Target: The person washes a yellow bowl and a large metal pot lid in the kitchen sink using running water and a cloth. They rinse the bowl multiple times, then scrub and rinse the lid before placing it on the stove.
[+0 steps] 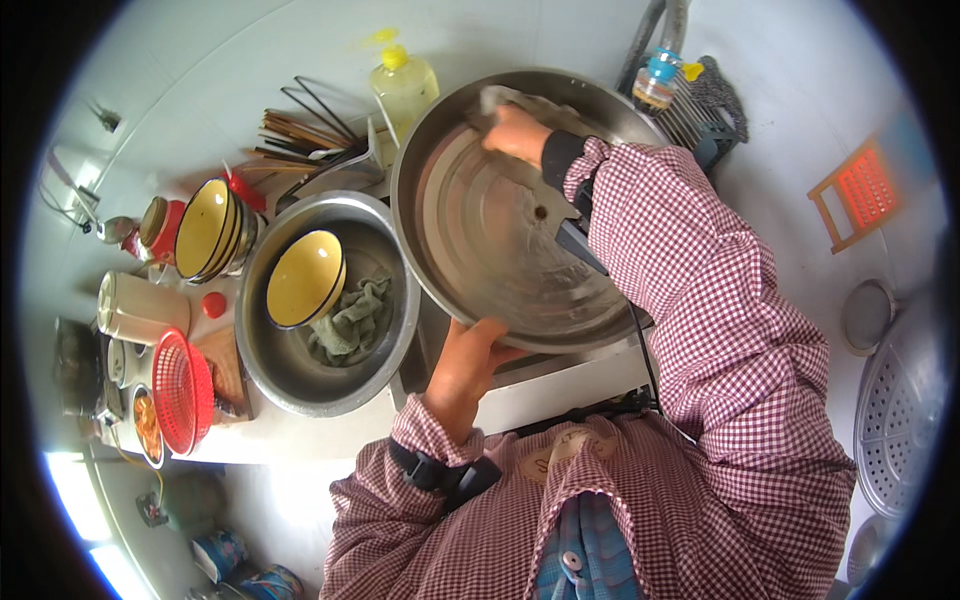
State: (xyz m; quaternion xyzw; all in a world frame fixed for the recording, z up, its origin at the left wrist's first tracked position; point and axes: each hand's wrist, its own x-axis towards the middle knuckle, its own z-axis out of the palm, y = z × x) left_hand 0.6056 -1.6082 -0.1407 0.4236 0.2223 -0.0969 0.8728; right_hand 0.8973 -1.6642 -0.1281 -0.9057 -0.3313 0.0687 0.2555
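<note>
A large round metal basin [600, 97] rests tilted over the sink [525, 367], with wet streaks across its inside. My left hand [463, 367] grips its near rim, thumb over the edge. Inside, at the far left wall, my right hand [517, 139] presses a greyish wet cloth [551, 112] against the metal; the fingers are partly hidden and blurred. To the left stands a smaller metal basin [259, 367]. In it are a yellow enamel bowl [304, 277] with a dark rim and a crumpled green cloth [349, 322].
Behind are a pump bottle [405, 86], a chopstick holder [352, 176] and a faucet filter [654, 82]. Stacked yellow bowls [202, 229], a lidded white container [142, 307] and a red plastic basket [184, 394] crowd the left counter. An orange grater [862, 187] and a perforated metal steamer [900, 420] are at right.
</note>
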